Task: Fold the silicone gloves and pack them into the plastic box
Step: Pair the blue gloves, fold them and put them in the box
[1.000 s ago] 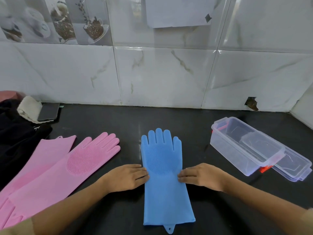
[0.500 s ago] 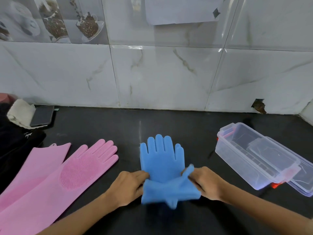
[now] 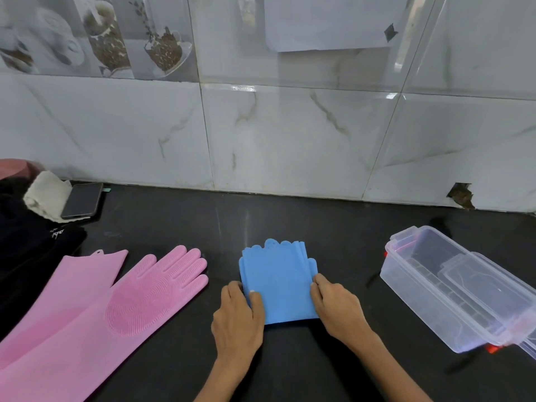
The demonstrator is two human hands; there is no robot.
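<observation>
A blue silicone glove [image 3: 280,281] lies folded in half on the black counter, its cuff laid over the fingers, whose tips peek out at the far edge. My left hand [image 3: 239,316] presses its near left corner, thumb on top. My right hand [image 3: 336,304] holds its right edge. Two pink silicone gloves [image 3: 95,309] lie flat and overlapping at the left. The clear plastic box [image 3: 441,288] stands open at the right, with its lid [image 3: 499,297] resting in and beside it.
A phone [image 3: 82,200] lies on a pale cloth [image 3: 48,195] at the back left, next to dark fabric [image 3: 32,256]. A tiled wall [image 3: 290,134] closes the back of the black counter [image 3: 290,216].
Both hands lifted the blue glove's cuff end and laid it forward over the fingers. The glove now lies doubled and flat, about half as long.
</observation>
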